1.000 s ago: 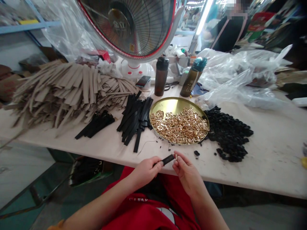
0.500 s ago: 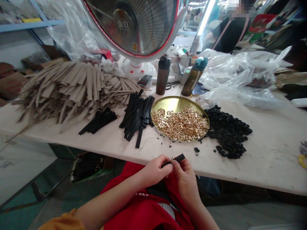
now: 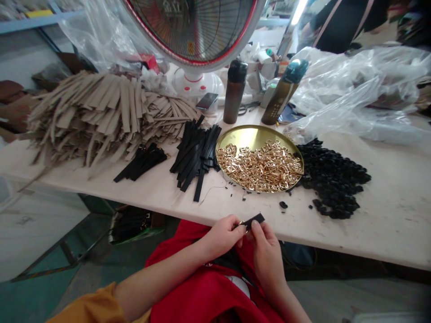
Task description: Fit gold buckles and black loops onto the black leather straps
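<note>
Both hands meet over my lap at the table's front edge, closed on one short black strap [image 3: 255,220]. My left hand [image 3: 226,237] pinches the strap near a small gold buckle [image 3: 241,223], which its fingers partly cover. Thumb and fingers of my right hand [image 3: 267,251] grip the strap nearer its free end, which points up and right. Beyond them lies a round gold tray [image 3: 249,132] holding many gold buckles [image 3: 264,166]. Loose black straps [image 3: 193,157] lie left of the tray, and small black pieces [image 3: 333,179] are heaped to its right.
A bundle of black straps with gold fittings [image 3: 141,162] lies beside a large pile of beige strips [image 3: 97,107]. Behind stand a fan [image 3: 198,36], two bottles [image 3: 235,92] [image 3: 285,92], a phone [image 3: 207,101] and clear plastic bags [image 3: 357,89]. Another person [image 3: 350,22] is at the back.
My right hand has shifted slightly along the strap, away from the buckle, and more of the strap shows between the hands. The view has tilted down a little.
</note>
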Demonstrator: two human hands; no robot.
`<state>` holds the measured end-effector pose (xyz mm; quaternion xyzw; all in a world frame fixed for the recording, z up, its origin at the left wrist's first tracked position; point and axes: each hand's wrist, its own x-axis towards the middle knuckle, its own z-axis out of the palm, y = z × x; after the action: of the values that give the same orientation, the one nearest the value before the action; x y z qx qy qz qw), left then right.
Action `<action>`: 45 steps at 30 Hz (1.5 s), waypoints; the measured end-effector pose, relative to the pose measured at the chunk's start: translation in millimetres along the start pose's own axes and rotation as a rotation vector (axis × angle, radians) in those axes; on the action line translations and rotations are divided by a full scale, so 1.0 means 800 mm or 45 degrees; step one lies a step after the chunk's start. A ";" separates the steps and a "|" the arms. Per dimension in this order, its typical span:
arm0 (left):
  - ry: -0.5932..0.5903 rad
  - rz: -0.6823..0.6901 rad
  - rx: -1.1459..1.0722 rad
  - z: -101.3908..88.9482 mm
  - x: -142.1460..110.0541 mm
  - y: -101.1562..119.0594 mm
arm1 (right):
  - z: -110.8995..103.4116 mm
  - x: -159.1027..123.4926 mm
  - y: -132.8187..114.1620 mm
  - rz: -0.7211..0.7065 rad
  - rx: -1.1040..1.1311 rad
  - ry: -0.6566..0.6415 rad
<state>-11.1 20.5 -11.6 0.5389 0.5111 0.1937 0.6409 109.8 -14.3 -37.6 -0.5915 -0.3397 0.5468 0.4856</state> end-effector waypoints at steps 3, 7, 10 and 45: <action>-0.015 0.010 0.086 0.000 0.000 0.002 | -0.013 -0.002 -0.003 -0.293 -0.398 0.091; 0.035 0.075 0.180 0.000 -0.003 0.009 | -0.024 0.006 -0.010 -0.264 -0.500 -0.006; -0.011 0.045 0.143 0.001 -0.003 0.013 | -0.026 0.014 -0.013 -0.014 -0.241 -0.074; 0.031 0.147 0.169 0.011 0.010 0.023 | -0.111 0.112 -0.028 -0.368 -0.952 0.075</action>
<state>4.8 28.7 0.1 0.6064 0.4985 0.2025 0.5854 214.4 57.9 -50.9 -0.6890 -0.5810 0.2943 0.3182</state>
